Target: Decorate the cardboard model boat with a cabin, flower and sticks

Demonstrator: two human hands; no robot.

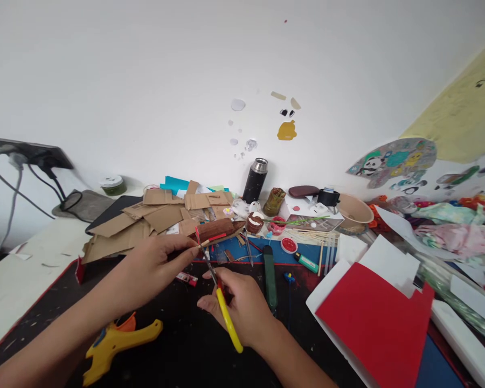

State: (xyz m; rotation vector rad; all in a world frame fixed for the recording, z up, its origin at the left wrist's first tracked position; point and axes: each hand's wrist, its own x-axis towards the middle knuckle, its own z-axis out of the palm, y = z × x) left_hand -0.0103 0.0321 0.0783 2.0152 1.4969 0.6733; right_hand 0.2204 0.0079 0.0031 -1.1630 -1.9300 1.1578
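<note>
scissors [227, 318] with yellow grips are held in my right hand [242, 304], fingers and thumb curled about them, the blades pointing up and away from me toward my left fingertips. my left hand [156, 264] is closed in a pinch, thumb against forefinger, on a slim pale piece [205, 243] right by the blades; it is too small for me to tell what it is. just beyond, a brown pencil-shaped piece [214, 229] lies on its side, in front of stacked cardboard [125, 226]. between my forearms a yellow gun-shaped tool [117, 345] lies on the black mat [186, 350]. past my right hand a dark green tool [270, 280] lies flat, and further right red paper [375, 323] rests over white sheets [392, 258]. a black flask [255, 183] stands near the wall, a green-brown jar [274, 202] beside it.
</note>
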